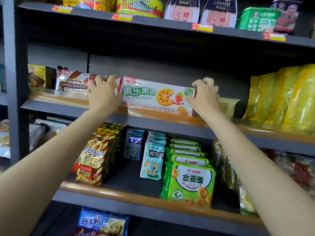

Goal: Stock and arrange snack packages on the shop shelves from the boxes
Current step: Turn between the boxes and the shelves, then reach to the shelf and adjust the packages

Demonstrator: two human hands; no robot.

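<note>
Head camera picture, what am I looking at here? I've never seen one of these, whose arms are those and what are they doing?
There is no robot: a person wears a camera on their head, so you see their own two bare arms reaching to a shop shelf. The left hand and right hand each hold one end of a long white biscuit pack, standing on the middle shelf. Beside it on the left is a brown wafer pack; on the right stand yellow bags. Tins sit on the shelf above, and green snack bags on the one below.
</note>
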